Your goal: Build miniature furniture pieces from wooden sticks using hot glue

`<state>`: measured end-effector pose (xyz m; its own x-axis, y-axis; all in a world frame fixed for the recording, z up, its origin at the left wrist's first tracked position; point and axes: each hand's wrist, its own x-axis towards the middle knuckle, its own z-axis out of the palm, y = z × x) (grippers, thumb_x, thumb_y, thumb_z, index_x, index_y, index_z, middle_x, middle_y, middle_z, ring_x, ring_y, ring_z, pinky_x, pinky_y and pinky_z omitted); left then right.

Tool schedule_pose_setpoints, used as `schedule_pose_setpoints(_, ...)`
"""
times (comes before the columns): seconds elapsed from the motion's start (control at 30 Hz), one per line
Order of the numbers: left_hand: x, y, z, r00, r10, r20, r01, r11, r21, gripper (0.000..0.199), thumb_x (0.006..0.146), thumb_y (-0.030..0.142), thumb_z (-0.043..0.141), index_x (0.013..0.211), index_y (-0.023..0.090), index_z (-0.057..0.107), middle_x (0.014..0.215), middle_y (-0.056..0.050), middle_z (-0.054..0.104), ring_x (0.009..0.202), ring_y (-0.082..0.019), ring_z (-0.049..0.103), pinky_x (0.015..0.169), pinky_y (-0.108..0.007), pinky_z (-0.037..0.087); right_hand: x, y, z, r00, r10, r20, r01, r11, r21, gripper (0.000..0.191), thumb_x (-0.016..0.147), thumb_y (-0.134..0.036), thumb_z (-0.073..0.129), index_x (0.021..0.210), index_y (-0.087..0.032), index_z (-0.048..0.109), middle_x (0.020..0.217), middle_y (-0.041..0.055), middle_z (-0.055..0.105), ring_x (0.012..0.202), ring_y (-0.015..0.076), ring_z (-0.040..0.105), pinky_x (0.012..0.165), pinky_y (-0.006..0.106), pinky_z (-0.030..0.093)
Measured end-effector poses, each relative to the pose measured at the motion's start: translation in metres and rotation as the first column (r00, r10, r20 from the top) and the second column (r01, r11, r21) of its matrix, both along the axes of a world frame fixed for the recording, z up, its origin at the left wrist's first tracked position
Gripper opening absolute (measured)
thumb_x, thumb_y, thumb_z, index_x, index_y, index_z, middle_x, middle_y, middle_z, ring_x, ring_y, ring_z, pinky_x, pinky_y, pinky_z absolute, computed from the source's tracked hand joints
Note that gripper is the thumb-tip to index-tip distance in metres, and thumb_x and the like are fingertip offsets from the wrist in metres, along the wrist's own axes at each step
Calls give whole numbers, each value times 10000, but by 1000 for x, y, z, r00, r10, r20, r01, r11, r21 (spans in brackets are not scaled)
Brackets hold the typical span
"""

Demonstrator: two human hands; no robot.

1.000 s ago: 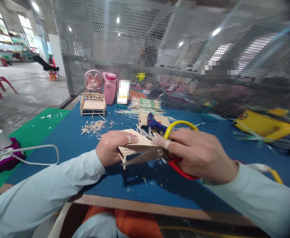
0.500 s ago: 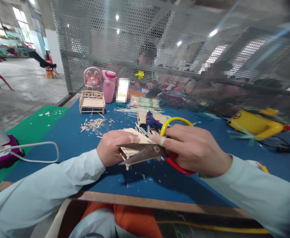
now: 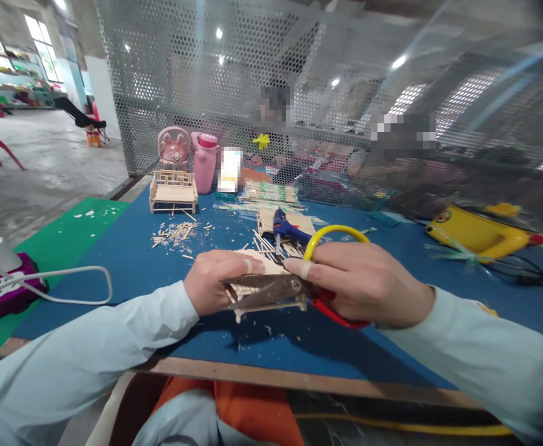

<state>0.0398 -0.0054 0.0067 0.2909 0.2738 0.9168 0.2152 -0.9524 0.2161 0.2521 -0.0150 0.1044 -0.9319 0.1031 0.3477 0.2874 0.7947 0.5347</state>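
Note:
My left hand (image 3: 218,279) is closed around a small piece of model furniture (image 3: 271,305) made of pale wooden sticks, held tilted just above the table. In my right hand (image 3: 364,282) is a pair of scissors (image 3: 271,290) with one yellow and one red handle loop. Its dark blades lie across the front of the stick piece and point left, their tips close to my left fingers. I cannot tell whether the blades touch a stick. Behind my hands rests a blue glue gun (image 3: 291,230), near a flat stick panel (image 3: 268,222) and loose sticks.
A finished-looking miniature stick bench (image 3: 173,192) stands at the back left, by a pink bottle (image 3: 205,164). Cut stick scraps (image 3: 173,235) lie in front. A yellow bag-like object (image 3: 480,232) is at right, a purple power strip (image 3: 13,288) at left. A perforated metal screen (image 3: 183,80) rises behind.
The scissor blades have come closer together. Both hands have shifted slightly to the right, with the stick piece and scissors in them.

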Motion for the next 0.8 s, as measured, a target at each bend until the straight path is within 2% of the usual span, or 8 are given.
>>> schedule_pose_setpoints(0.23,-1,0,-1,999,-47,-1,47,999,-13,207,726,294,665,855,133,654,843,-114,729,809,-181,690,730,-245,552,-6,-4,1,999,-53,-4,53,996,68,243,800,-62,389,846,-184,594,543,0,473,501,136,382,495,275,248)
schedule_pose_setpoints(0.5,-1,-3,-3,999,-41,-21,39,996,-81,245,690,276,702,887,141,651,877,-97,726,838,-180,684,757,-251,544,-12,-9,3,993,-109,39,108,993,45,172,798,-120,445,731,-186,589,569,11,465,545,135,375,530,282,253)
schedule_pose_setpoints(0.8,0,-2,-2,996,-83,-25,81,994,-67,208,717,272,669,878,140,651,866,-102,727,823,-178,686,735,-241,541,-10,-7,2,998,-54,32,54,998,24,225,799,-72,396,805,-176,595,538,-4,460,497,129,377,494,260,260)
